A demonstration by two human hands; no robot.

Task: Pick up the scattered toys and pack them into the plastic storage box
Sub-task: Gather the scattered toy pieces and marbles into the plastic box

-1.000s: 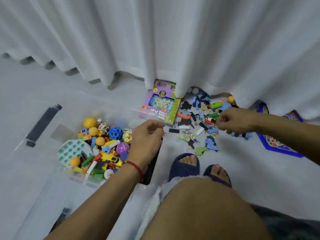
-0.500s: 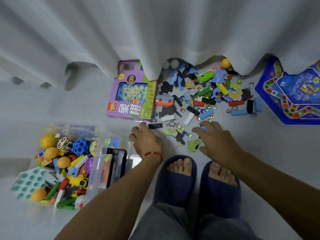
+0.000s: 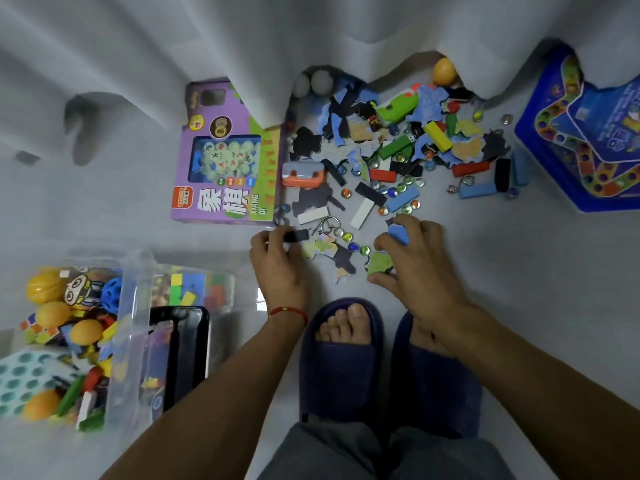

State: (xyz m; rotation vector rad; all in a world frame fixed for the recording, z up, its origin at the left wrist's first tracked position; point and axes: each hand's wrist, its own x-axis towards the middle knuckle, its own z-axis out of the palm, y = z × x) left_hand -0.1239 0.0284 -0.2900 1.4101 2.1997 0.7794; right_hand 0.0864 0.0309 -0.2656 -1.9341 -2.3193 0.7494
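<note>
Scattered toys [image 3: 398,157] lie on the floor under the curtain: puzzle pieces, coloured wooden blocks, marbles and metal rings. My left hand [image 3: 280,265] pinches a small black block [image 3: 296,235] at the near edge of the pile. My right hand [image 3: 415,261] curls round a blue puzzle piece [image 3: 398,233], its thumb beside a green puzzle piece [image 3: 379,264]. The clear plastic storage box [image 3: 135,306] stands at the lower left, holding balls, blocks and other toys.
A purple chess-game box [image 3: 225,161] lies left of the pile. A blue game board [image 3: 588,140] lies at the right, partly under the white curtain [image 3: 311,29]. My feet in dark blue slippers [image 3: 343,358] stand just behind my hands. An orange ball [image 3: 445,71] sits by the curtain.
The view tilted down over the pile. My left hand left the box and took the black block. My right hand came nearer and closed on the blue puzzle piece.
</note>
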